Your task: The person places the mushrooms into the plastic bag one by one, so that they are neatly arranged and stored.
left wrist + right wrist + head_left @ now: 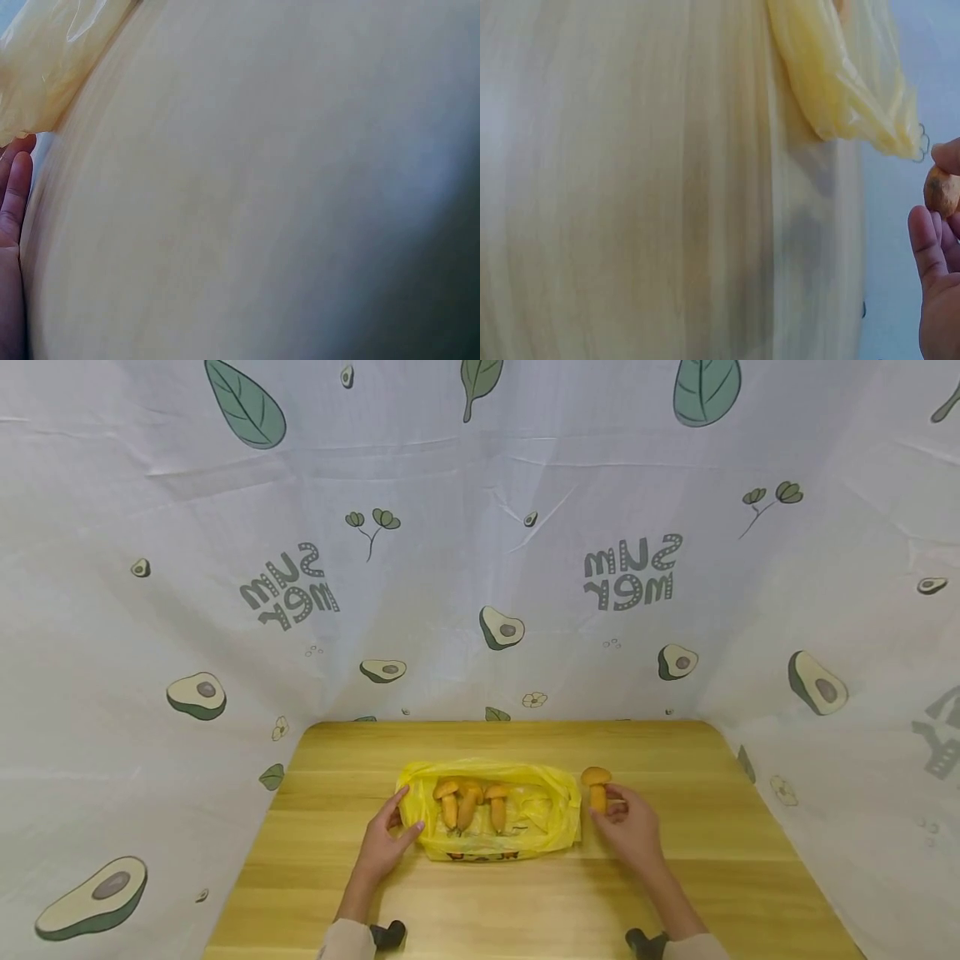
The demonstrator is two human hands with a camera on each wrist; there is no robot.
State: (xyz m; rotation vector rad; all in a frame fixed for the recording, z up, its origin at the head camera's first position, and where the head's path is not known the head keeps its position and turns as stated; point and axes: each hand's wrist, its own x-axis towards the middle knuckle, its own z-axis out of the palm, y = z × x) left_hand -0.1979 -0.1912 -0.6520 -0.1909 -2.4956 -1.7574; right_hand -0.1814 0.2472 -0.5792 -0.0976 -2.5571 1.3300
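Note:
A yellow plastic bag [525, 827] lies flat in the middle of the wooden table [675, 893], with three orange-brown mushrooms [471, 803] lying on it. My left hand [390, 835] rests against the bag's left edge, its fingers straight and its thumb on the plastic. In the left wrist view only fingertips [13, 195] and a corner of the bag [45, 67] show. To the right of the bag my right hand [626, 827] pinches the stem of a fourth mushroom [597, 785], held upright. The right wrist view shows the mushroom [941, 191] between fingers, near the bag's corner [847, 90].
A white cloth printed with avocados and leaves [495, 568] walls the table at the back and on both sides. Bare wood [525, 910] stretches in front of the bag and to either side of it.

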